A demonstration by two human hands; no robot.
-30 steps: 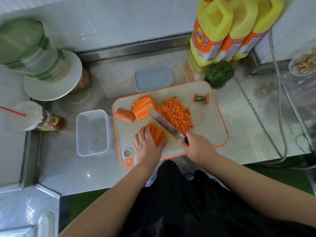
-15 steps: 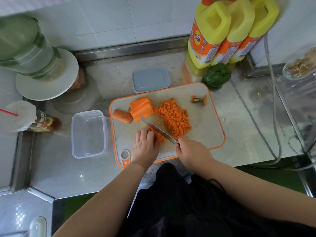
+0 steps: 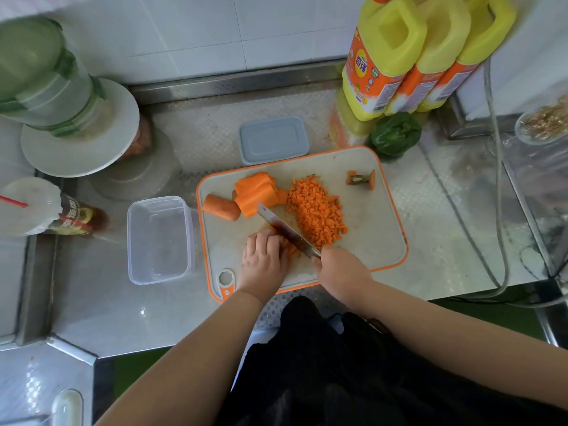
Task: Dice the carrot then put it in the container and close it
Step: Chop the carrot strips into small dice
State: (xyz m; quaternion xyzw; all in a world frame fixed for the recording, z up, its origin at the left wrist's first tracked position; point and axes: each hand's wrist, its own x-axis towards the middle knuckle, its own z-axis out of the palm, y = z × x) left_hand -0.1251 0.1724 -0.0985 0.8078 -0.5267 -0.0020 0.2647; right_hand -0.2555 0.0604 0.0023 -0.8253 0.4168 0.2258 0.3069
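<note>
On the orange-rimmed cutting board [image 3: 368, 241] lies a pile of diced carrot [image 3: 318, 212], a stack of carrot slabs [image 3: 256, 192], a whole carrot end [image 3: 220, 207] and the cut-off top [image 3: 362, 178]. My left hand [image 3: 264, 261] presses down on a small bundle of carrot strips [image 3: 291, 249], mostly hidden under its fingers. My right hand [image 3: 339, 269] grips the knife [image 3: 284, 229], whose blade lies against the strips beside my left fingers. The clear container [image 3: 158, 239] stands left of the board. Its grey lid [image 3: 273, 140] lies behind the board.
Yellow oil jugs [image 3: 399, 53] and a green pepper [image 3: 395, 133] stand at the back right. A green-capped jar on a white plate [image 3: 76, 130] and a sauce bottle [image 3: 73, 218] sit at the left. A cable [image 3: 498, 192] runs along the right side of the steel counter.
The knife has worked leftward through the strips, so less of the bundle shows beside my left hand. My left hand has drawn back slightly along the strips.
</note>
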